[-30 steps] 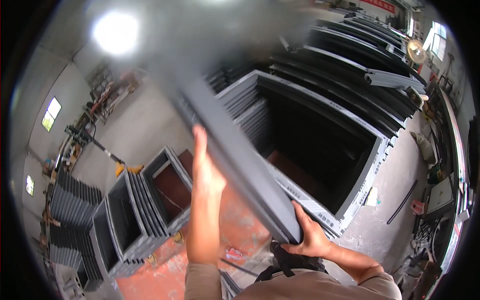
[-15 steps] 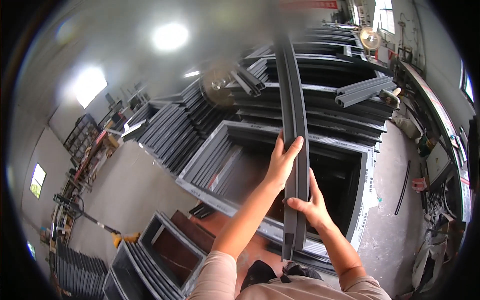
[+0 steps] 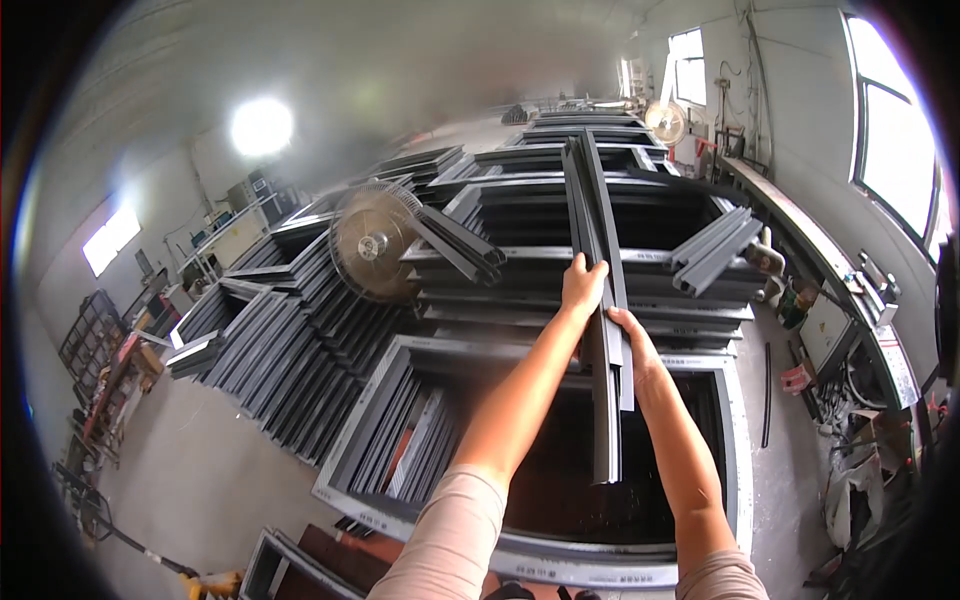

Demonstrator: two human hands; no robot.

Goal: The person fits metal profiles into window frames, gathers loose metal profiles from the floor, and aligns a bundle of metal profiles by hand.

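Grey bars [image 3: 606,230]: two long profiles lay side by side, pointing forward, above the near frame stack [image 3: 738,460]; contact with it could not be told.
Left hand [image 3: 583,285]: was curled round the bars' left side.
Right hand [image 3: 632,335]: gripped their right side, slightly nearer.
Fan [image 3: 372,245]: stood left, beyond the near frames.

The left sleeve [image 3: 445,535] and right sleeve [image 3: 722,577], at the near edge, are short, soft beige cloth, lightly creased; beyond them the left forearm [image 3: 525,410], right forearm [image 3: 690,455], left hand [image 3: 582,287] and right hand [image 3: 636,340] are bare
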